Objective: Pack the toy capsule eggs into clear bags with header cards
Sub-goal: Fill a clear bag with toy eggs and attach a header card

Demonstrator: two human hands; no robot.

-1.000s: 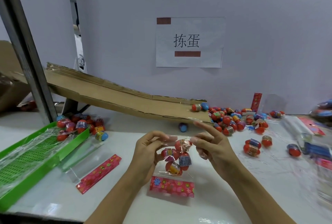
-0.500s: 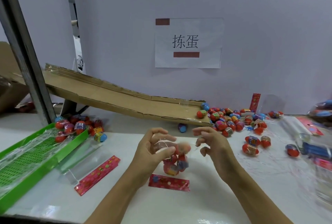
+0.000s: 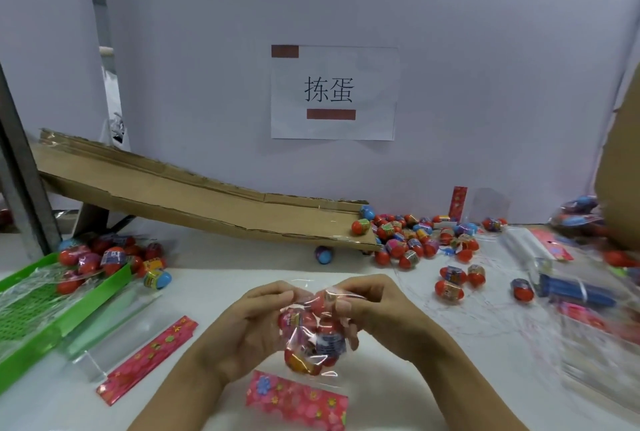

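Both hands, left hand (image 3: 252, 323) and right hand (image 3: 374, 309), grip the clear bag (image 3: 313, 333) at its 12 o'clock mouth; film looks slippery and limp, eggs light, so pinch the neck.

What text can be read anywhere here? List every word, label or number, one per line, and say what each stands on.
"拣蛋": large black characters on the white paper sheet stuck to the grey back wall, between two plain red-brown bars.
Printed wraps on the red and blue plastic capsule eggs: too small to read.
Pink flowered header card on the clear plastic bag: pattern only, no legible words.
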